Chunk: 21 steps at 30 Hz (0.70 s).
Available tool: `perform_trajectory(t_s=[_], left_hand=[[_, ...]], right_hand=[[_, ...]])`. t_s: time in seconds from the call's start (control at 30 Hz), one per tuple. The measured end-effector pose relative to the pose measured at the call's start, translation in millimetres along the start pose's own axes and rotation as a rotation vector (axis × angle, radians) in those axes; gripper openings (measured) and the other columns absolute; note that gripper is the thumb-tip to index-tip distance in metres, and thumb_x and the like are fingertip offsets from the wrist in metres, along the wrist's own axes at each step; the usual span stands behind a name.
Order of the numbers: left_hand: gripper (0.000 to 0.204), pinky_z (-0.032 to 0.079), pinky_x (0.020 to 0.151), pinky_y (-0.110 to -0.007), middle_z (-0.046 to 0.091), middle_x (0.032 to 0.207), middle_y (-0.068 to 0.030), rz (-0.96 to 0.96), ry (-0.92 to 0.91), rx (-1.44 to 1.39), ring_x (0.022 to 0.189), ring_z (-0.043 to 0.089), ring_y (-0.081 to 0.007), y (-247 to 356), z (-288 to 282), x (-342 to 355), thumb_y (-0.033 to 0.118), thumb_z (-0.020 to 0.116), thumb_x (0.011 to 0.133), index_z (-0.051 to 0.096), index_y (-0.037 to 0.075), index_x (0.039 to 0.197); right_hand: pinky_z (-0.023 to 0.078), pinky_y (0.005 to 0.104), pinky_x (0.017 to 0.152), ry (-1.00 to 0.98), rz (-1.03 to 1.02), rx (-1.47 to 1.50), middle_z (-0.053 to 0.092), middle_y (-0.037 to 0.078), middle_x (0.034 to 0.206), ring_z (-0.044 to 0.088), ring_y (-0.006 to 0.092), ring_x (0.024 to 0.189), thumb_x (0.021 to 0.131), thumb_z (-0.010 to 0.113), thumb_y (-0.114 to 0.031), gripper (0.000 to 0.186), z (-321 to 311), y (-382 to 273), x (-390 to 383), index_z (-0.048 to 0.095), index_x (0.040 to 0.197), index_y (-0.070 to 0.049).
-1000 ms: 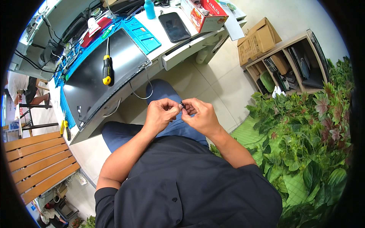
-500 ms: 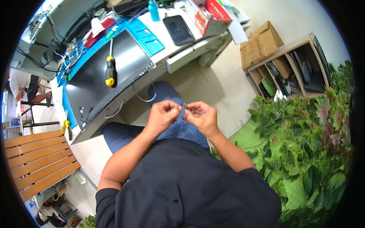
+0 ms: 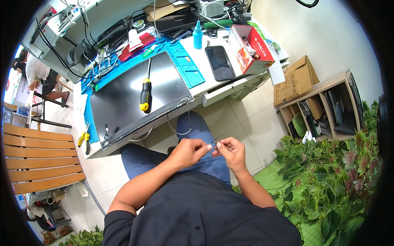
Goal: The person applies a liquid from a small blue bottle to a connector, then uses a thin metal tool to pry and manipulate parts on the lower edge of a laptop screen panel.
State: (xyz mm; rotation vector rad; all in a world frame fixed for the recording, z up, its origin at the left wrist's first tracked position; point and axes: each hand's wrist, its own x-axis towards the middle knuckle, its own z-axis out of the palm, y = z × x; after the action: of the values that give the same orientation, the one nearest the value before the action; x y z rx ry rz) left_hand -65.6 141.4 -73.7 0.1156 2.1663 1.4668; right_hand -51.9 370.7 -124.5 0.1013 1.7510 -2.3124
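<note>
Above my lap, my left hand (image 3: 193, 151) pinches at something too small to make out, close to the fingertips of my right hand (image 3: 230, 152). My right hand grips a small dark metal piece (image 3: 217, 144). In front of me, a laptop screen panel (image 3: 118, 95) lies on a blue mat (image 3: 188, 69) at the desk's edge, with a yellow-and-black screwdriver (image 3: 145, 95) across it and a loose cable (image 3: 184, 133) hanging below its right end. Yellow-handled pliers (image 3: 86, 141) lie by the panel's left end.
On the desk (image 3: 213, 88) are a phone (image 3: 220, 62), a blue bottle (image 3: 198, 36) and a red-white box (image 3: 258, 57). A cardboard box (image 3: 293, 82), shelf (image 3: 334, 106) and artificial leaves (image 3: 320, 172) are right; a slatted bench (image 3: 41, 160) and another person (image 3: 39, 69) are left.
The view has shifted, so desk and hands appear lower in the picture. My hands have turned slightly, the left fingers now pointing more to the right, still pinched close together.
</note>
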Motion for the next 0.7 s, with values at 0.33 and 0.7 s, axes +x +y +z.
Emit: perform_trajectory(t_s=[0.33, 0.7], left_hand=[[0.027, 0.056, 0.063, -0.032, 0.077, 0.103, -0.0072, 0.399, 0.654, 0.534, 0.066, 0.069, -0.0166, 92, -104, -10, 0.012, 0.092, 0.091, 0.085, 0.006, 0.116], [0.015, 0.058, 0.062, -0.034, 0.077, 0.096, -0.0067, 0.423, 0.627, 0.642, 0.068, 0.073, -0.019, 67, -110, 20, 0.007, 0.09, 0.091, 0.085, 0.007, 0.105]], right_hand=[[0.065, 0.0348, 0.064, -0.2, 0.289, 0.207, 0.07, 0.014, 0.087, 0.07, 0.0197, 0.069, 0.104, 0.051, -0.001, 0.026, 24, -24, 73, 0.073, 0.111, 0.011], [0.038, 0.0203, 0.052, -0.278, 0.274, 0.186, 0.069, 0.002, 0.086, 0.05, 0.0033, 0.062, 0.117, 0.068, -0.032, 0.032, 79, -55, 131, 0.075, 0.118, -0.001]])
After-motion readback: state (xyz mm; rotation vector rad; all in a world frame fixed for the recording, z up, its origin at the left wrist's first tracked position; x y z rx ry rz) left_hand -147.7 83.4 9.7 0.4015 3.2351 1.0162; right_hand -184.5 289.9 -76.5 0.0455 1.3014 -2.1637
